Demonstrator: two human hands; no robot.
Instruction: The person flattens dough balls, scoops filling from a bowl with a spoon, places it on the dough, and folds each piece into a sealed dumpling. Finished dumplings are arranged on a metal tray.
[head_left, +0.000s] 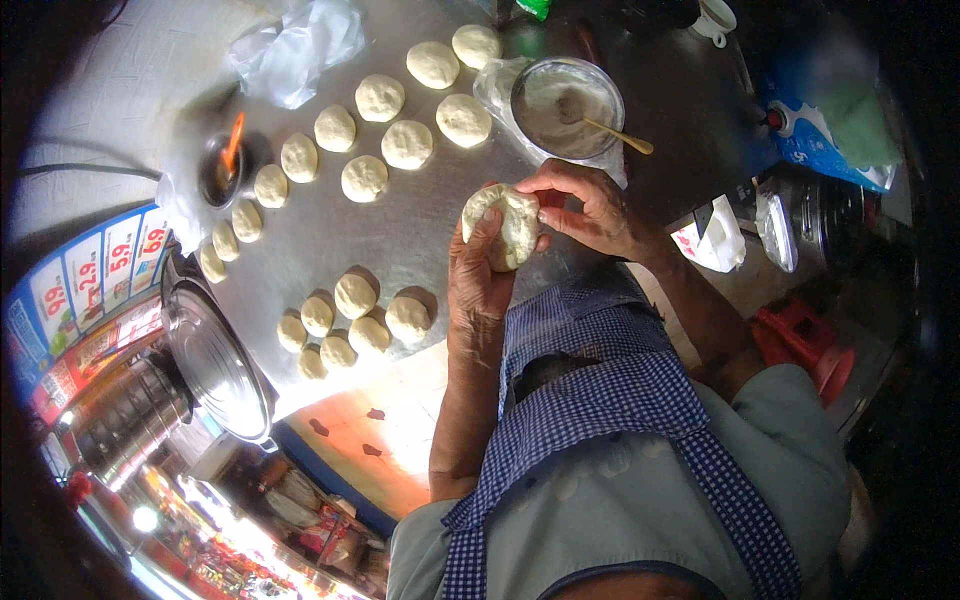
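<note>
My left hand (478, 274) cups a dough round (513, 244), its thumb pressed into the hollow near the raised rim. The fingertips of my right hand (589, 206) pinch the right side of that rim. Whether anything lies inside the dough is hard to tell. Just beyond my hands stands a metal bowl (567, 107) of pale, powdery filling, with a golden spoon (616, 136) resting in it. Flattened dough pieces (407, 145) lie in rows on the metal worktop (315, 232). Rounder dough balls (355, 295) form a cluster nearer me, left of my left forearm.
A dark cup (222, 178) with an orange-handled utensil (233, 142) stands at the left. Crumpled clear plastic (300, 52) lies at the back. A large metal lid (217, 356) borders the worktop's left edge. A blue-and-white package (817, 142) and a red stool-like object (802, 349) are at the right.
</note>
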